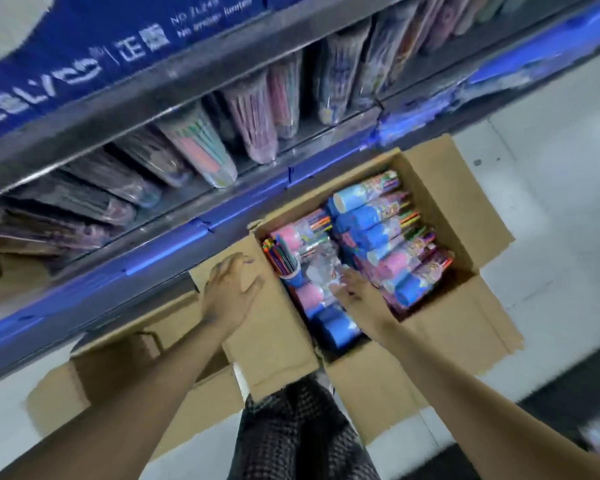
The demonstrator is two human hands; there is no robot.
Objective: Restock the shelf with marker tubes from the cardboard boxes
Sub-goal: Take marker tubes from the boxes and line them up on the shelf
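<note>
Head view: left hand (230, 292) spread on cardboard box (440, 188) flap; right hand (355, 289) fingers blurred, grip on marker tubes (378, 233) unclear.

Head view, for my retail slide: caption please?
Left hand rests on a cardboard box flap while right hand reaches among marker tubes below the shelf.

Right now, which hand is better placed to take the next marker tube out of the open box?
The right hand. It already reaches inside the open cardboard box, over the marker tubes. The left hand lies flat on the box flap, outside the tubes.
</note>
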